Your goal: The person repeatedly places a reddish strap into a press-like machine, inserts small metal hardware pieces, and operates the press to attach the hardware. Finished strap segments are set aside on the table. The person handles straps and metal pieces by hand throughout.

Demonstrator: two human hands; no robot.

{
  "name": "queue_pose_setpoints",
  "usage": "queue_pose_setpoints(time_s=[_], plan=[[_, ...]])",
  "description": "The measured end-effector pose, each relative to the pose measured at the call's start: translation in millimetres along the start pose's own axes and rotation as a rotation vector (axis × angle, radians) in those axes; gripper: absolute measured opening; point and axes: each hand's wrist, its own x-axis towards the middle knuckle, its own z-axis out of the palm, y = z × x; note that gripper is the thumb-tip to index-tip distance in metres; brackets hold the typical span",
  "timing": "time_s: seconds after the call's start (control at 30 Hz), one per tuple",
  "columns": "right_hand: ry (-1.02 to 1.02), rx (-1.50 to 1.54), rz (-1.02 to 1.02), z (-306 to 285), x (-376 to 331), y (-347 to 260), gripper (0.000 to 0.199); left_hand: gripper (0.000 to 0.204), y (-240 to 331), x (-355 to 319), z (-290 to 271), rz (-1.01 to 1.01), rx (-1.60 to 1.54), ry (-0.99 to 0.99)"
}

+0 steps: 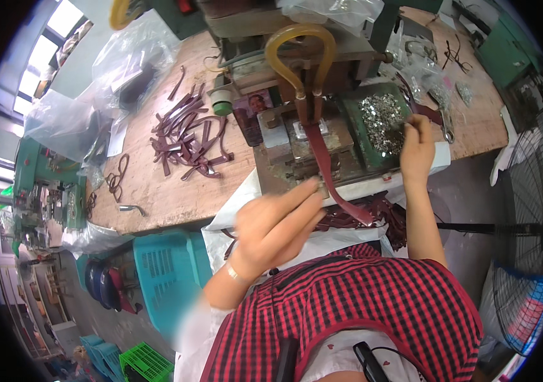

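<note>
A dark red strap runs from under the press head down toward my lap, its upper end at the small metal plate. My left hand is just left of the strap's lower part, fingers stretched out and somewhat blurred; nothing shows in it. At the right rim of a green tray is my right hand, its fingers bent inward over small shiny metal pieces. Whatever its fingertips pinch is too small to make out. More dark red straps lie in a bundle across my lap.
A yellow tube loop rises over the press. Left on the wooden table lies a loose pile of maroon straps. A teal basket stands below the table; a black fan is close at my right.
</note>
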Motion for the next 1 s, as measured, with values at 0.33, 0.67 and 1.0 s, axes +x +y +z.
queue_pose_setpoints(time_s=[0.33, 0.67, 1.0], plan=[[-0.021, 0.491, 0.252, 42.0, 10.8, -5.3, 0.01, 0.015, -158.2, 7.4, -54.9, -0.481, 0.303, 0.279], [-0.098, -0.163, -0.176, 1.1, 2.6, -14.4, 0.019, 0.015, -224.2, -47.9, -8.5, -0.571, 0.773, -0.09], [-0.308, 0.151, 0.07, -10.3, -11.8, -75.8, 0.016, 0.019, -182.3, -63.4, -42.2, -0.808, 0.388, -0.085]])
